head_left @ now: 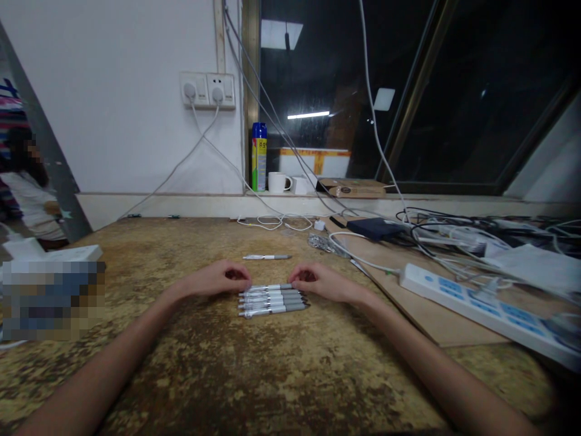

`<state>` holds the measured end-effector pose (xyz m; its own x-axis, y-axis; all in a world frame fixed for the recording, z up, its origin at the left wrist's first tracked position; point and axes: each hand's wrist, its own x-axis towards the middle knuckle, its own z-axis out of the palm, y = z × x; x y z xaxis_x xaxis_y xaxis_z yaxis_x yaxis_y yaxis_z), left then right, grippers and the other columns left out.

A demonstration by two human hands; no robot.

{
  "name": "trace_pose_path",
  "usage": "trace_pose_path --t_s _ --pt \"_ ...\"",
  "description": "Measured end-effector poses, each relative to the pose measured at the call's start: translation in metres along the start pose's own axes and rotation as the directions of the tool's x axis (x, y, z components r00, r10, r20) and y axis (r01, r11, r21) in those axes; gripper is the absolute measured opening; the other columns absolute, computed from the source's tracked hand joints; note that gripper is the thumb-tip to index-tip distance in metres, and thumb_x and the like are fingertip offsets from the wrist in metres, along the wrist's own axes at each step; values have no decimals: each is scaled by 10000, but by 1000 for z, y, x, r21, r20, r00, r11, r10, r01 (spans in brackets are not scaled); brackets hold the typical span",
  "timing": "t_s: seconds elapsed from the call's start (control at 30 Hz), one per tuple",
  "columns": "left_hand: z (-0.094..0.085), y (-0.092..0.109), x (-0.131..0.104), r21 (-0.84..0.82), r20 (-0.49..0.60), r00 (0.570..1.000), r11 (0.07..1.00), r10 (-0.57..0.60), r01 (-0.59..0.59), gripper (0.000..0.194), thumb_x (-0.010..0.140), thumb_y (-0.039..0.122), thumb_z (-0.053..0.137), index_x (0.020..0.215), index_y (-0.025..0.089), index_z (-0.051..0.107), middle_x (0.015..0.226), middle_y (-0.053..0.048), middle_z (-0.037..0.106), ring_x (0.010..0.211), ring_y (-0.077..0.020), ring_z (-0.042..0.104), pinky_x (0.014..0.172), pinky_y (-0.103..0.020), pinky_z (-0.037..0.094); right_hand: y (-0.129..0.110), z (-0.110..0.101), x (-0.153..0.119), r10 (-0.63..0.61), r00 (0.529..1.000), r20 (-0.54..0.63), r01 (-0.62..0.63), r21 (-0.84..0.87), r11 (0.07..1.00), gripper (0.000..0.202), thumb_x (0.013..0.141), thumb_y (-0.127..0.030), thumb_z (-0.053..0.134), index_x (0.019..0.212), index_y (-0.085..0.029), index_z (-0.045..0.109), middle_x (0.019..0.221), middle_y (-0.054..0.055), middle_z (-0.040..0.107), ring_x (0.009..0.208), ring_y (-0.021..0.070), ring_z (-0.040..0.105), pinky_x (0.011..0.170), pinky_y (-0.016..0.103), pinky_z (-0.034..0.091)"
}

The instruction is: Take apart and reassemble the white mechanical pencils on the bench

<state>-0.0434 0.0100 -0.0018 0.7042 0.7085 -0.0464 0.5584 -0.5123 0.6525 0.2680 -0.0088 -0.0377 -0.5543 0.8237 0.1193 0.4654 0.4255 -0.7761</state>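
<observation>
Several white and grey pens [272,301] lie side by side in a row on the worn wooden table [254,369]. My left hand [226,278] pinches the left end of the farthest pen [271,287] in this row. At that pen's grey right end, the fingers of my right hand [315,281] are closed on it. Both hands rest low at the table, with thumbs and fingers curled. Beyond them, a single pen [267,257] lies apart, roughly parallel to the row.
To the right, a white power strip [481,309] and tangled cables lie over a brown board [436,315]. A dark flat box [376,228] sits behind. On the sill stand a spray can [259,158], a white mug [278,182] and a cardboard box [351,188]. A person is at far left.
</observation>
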Motion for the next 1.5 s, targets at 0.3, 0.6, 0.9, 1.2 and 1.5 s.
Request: trace_pose_path --t_s 0.3,0.6,0.9,1.2,1.5 --pt "3 2 1 -42 -12 999 999 33 -34 397 909 540 610 994 190 778 957 -51 751 891 -217 638 803 -278 461 1 -2 -1 -13 1000 -28 13 -7 1000 222 900 -347 641 985 -154 713 863 53 718 755 172 626 693 293 494" --pt "4 0 1 -37 -20 1000 999 14 -15 387 880 535 658 1032 197 771 958 -66 755 830 -201 635 717 -276 451 -3 -3 -2 -9 1000 -26 9 -6 1000 216 927 -343 606 957 -151 700 900 65 730 791 183 645 753 315 510" --pt "4 5 0 -46 -41 999 999 21 -23 332 894 511 640 987 225 781 942 -51 753 849 -199 634 749 -280 447 -3 -1 0 0 998 -58 -1 -24 1000 238 936 -369 603 955 -157 709 935 69 744 838 193 664 787 316 513" --pt "10 -6 5 38 -313 950 999 -25 38 483 964 579 469 936 179 740 844 -39 691 774 -205 574 698 -288 393 4 -8 2 -9 972 -233 -46 -231 972 238 959 -323 529 888 -161 688 845 45 717 754 174 617 691 272 437" --pt "16 -16 8 106 -362 932 993 -11 53 460 959 546 447 893 189 728 837 -33 701 828 -242 607 776 -303 421 13 -3 7 -31 934 -355 -119 -394 911 243 978 -283 502 877 -152 680 874 89 727 780 197 624 739 298 407"
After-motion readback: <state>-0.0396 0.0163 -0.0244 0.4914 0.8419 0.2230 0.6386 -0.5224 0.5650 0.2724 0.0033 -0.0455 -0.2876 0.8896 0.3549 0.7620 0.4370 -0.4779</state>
